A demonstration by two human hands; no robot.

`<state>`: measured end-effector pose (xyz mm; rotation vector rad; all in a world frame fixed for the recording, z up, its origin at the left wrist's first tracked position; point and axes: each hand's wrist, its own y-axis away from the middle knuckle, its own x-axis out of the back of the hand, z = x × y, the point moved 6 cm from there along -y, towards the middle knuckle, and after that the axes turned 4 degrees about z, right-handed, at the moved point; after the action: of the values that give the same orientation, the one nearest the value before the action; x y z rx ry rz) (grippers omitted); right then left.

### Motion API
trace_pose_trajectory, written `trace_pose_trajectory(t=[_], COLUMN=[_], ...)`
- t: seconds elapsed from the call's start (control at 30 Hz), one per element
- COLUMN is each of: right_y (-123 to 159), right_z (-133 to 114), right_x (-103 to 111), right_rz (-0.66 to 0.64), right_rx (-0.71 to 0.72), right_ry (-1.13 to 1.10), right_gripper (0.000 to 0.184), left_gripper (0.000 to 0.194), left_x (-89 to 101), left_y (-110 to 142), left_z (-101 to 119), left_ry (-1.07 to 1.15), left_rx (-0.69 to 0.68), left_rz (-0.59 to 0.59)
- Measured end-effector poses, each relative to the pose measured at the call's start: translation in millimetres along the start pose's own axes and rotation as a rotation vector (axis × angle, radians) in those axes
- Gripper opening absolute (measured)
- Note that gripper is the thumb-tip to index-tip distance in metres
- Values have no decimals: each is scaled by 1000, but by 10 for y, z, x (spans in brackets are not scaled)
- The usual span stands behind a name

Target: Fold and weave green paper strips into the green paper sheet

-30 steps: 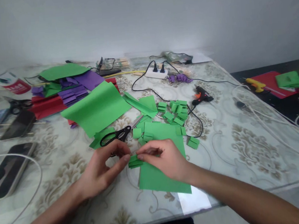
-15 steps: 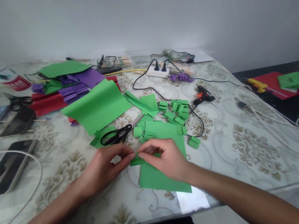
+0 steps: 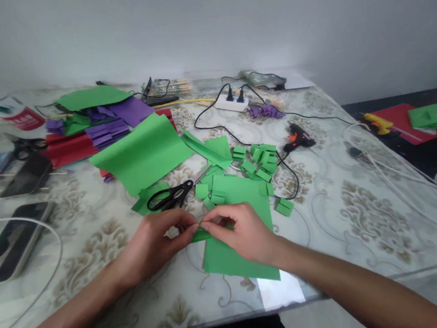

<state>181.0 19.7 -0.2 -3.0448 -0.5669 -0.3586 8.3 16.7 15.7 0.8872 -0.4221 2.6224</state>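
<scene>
My left hand (image 3: 163, 236) and my right hand (image 3: 238, 231) meet at the fingertips, both pinching a small piece of green paper (image 3: 198, 235) that is mostly hidden by the fingers. Under my right hand lies a larger green sheet (image 3: 241, 260). Just beyond my left hand, black-handled scissors (image 3: 173, 194) rest with their blades pointing away to the right. Several small folded green paper pieces (image 3: 262, 161) are heaped past the sheet, and one more folded piece (image 3: 284, 206) sits to its right.
A glue gun (image 3: 298, 138) lies at the right, its cord running to a white power strip (image 3: 231, 102). A big green sheet (image 3: 144, 153) and purple paper (image 3: 107, 133) are at the back left. A phone (image 3: 13, 243) lies left; a white cable (image 3: 398, 188) crosses the right side.
My fingertips stay together on the small green paper, with only a slight shift of the fingers. The view has moved very slightly; nothing else differs visibly.
</scene>
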Motion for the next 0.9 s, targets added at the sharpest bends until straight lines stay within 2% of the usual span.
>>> trace_pose_trajectory(t=[0.17,0.33,0.57,0.9], right_y=[-1,-11,-23,-18], right_z=[-20,-6,-10,-8], right_x=[17,24,30,62], right_rz=[14,23,4,50], right_rx=[21,11,-1,-13], right_ry=[43,-7,-71,-78], right_gripper=[15,11,9,9], left_gripper=[14,14,14,15], left_x=[20,29,40,57], left_y=[2,-3,-3,-3], left_z=[5,16,-2,-20], left_ry=[1,4,8,33], left_rx=[-19,-27,6,23], left_rz=[14,27,39,31])
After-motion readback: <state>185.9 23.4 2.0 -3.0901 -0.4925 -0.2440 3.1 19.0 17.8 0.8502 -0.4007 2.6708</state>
